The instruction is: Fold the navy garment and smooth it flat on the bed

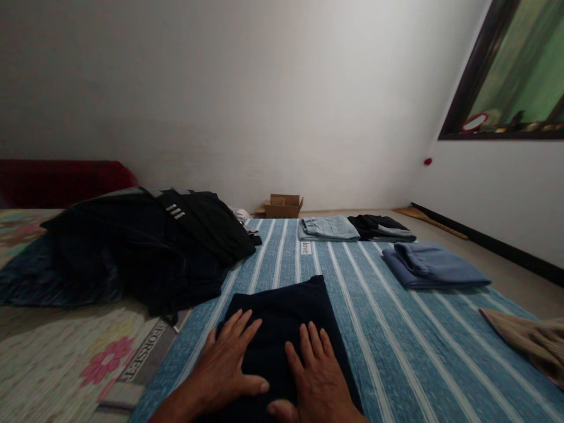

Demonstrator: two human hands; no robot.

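Cloth (pixel 277 314) is running lengthwise near to far; we are resting left hand (pixel 225 361) and right hand (pixel 316 373), both spread, on it.

Left hand (pixel 228 363) and right hand (pixel 318 373) are resting on a flat garment (pixel 282 308), itself lying on a sheet (pixel 368 308). A clothes heap (pixel 167 252) is lying to its left. Behind, a folded item (pixel 330 230) is lying just left of a second item (pixel 381 228); a third item (pixel 445 268) is lying nearer, at right. A box (pixel 283 208) is standing beyond the sheet.
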